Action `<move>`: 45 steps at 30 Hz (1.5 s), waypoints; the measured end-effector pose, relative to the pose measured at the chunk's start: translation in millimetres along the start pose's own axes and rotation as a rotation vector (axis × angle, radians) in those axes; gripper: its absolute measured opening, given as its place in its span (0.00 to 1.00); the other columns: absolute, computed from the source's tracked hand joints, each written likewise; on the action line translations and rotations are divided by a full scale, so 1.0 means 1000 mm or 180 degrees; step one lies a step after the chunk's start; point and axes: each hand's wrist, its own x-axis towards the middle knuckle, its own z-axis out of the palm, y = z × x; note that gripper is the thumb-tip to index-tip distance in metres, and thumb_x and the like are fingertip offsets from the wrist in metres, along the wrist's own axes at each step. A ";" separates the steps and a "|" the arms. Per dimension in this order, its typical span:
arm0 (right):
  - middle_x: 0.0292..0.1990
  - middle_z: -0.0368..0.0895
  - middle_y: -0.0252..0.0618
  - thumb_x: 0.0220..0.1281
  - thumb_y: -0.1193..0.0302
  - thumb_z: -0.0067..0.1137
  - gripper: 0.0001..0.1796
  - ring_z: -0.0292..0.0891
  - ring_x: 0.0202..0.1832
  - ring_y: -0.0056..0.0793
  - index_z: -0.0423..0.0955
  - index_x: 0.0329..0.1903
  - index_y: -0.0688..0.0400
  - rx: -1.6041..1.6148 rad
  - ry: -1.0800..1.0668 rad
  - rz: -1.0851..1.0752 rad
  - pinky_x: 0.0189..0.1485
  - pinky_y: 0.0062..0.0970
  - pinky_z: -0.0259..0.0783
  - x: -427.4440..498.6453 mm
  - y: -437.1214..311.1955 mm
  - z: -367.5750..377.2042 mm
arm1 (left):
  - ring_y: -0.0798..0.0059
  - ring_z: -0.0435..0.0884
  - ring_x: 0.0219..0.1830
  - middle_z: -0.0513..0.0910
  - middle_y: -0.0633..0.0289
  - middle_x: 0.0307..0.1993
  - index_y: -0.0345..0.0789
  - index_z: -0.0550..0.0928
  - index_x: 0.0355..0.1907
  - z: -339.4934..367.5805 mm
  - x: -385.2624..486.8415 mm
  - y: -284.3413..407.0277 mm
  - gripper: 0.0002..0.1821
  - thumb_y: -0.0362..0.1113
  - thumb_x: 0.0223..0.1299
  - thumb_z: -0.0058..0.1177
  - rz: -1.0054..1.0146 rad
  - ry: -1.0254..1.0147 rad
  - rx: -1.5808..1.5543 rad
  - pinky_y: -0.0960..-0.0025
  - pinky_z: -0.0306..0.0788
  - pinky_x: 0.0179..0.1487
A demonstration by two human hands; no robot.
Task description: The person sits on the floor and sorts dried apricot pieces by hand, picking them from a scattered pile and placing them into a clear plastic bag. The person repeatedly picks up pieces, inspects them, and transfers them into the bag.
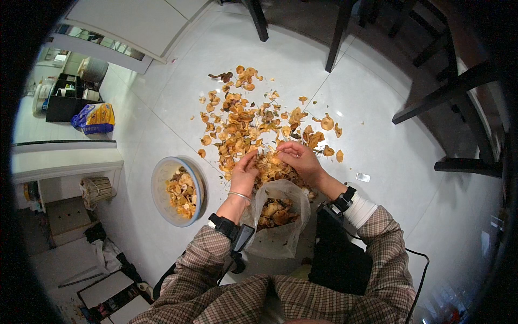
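Note:
Orange-brown mushrooms [238,121] lie loosely spread over the pale tiled floor, mixed with dark bits and debris. My left hand [243,176], with a bangle at the wrist, is over the near left edge of this heap, fingers bent. On the other side, my right hand [301,161] has thumb and fingertips drawn together above the mushrooms. Whether either hand pinches a piece is too small to tell. Between my forearms stands an open translucent plastic bag [279,239] with darker mushrooms [277,212] inside. A bluish-rimmed plastic bowl [157,192] at the left contains cut mushrooms [182,192].
Black furniture legs [336,44] stand at the back, with more dark furniture [441,93] along the right. A small shiny piece [363,177] lies on the floor at right. Low shelving [68,168] and a blue-and-yellow bag [94,118] are at left. A black cable [425,271] hangs by my right arm.

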 end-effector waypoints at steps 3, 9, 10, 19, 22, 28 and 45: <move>0.38 0.78 0.30 0.65 0.70 0.57 0.10 0.72 0.38 0.16 0.74 0.45 0.61 0.0152 -0.0045 -0.0007 0.41 0.18 0.69 0.000 0.003 0.001 | 0.75 0.79 0.46 0.79 0.68 0.46 0.36 0.75 0.57 -0.003 0.002 0.000 0.17 0.32 0.66 0.53 -0.0199 -0.0396 0.0255 0.69 0.75 0.55; 0.37 0.79 0.32 0.67 0.68 0.54 0.10 0.74 0.38 0.18 0.74 0.44 0.61 -0.0256 0.0005 -0.0036 0.42 0.20 0.70 -0.002 0.009 0.000 | 0.72 0.81 0.43 0.79 0.69 0.41 0.38 0.76 0.47 0.007 -0.004 0.002 0.09 0.37 0.67 0.54 -0.0987 -0.0628 -0.1680 0.63 0.77 0.53; 0.36 0.79 0.33 0.67 0.68 0.54 0.10 0.74 0.38 0.20 0.75 0.44 0.61 -0.0362 0.0077 0.0004 0.43 0.21 0.70 -0.002 0.008 -0.001 | 0.72 0.81 0.42 0.80 0.68 0.41 0.38 0.76 0.47 0.008 -0.004 0.002 0.09 0.37 0.67 0.54 -0.1030 -0.0554 -0.1710 0.63 0.77 0.53; 0.34 0.80 0.41 0.58 0.71 0.56 0.06 0.76 0.38 0.43 0.76 0.37 0.58 -0.2886 0.0361 -0.2092 0.43 0.37 0.71 -0.005 -0.010 0.008 | 0.67 0.82 0.39 0.83 0.62 0.37 0.37 0.77 0.45 -0.002 0.006 -0.005 0.10 0.39 0.67 0.52 -0.1727 -0.0925 -0.2513 0.59 0.76 0.52; 0.32 0.79 0.41 0.57 0.71 0.57 0.06 0.76 0.36 0.44 0.76 0.37 0.57 -0.2876 0.0420 -0.1762 0.40 0.38 0.71 -0.008 -0.013 0.009 | 0.64 0.82 0.40 0.84 0.61 0.37 0.37 0.77 0.44 -0.001 0.005 -0.005 0.10 0.40 0.68 0.51 -0.1901 -0.1021 -0.2603 0.59 0.75 0.52; 0.31 0.79 0.41 0.56 0.71 0.58 0.06 0.77 0.35 0.40 0.75 0.35 0.59 -0.2336 0.0804 -0.0773 0.37 0.34 0.73 -0.010 -0.015 0.009 | 0.62 0.82 0.45 0.84 0.59 0.39 0.37 0.77 0.45 0.005 0.000 0.003 0.10 0.39 0.68 0.50 -0.1902 -0.0644 -0.2459 0.58 0.73 0.56; 0.30 0.77 0.33 0.68 0.63 0.51 0.13 0.72 0.32 0.23 0.75 0.40 0.62 -0.2023 0.0343 -0.0950 0.38 0.23 0.69 -0.007 -0.008 0.005 | 0.69 0.81 0.35 0.81 0.59 0.30 0.30 0.75 0.39 -0.012 0.013 -0.010 0.08 0.34 0.68 0.51 -0.1887 -0.0453 -0.3219 0.70 0.79 0.44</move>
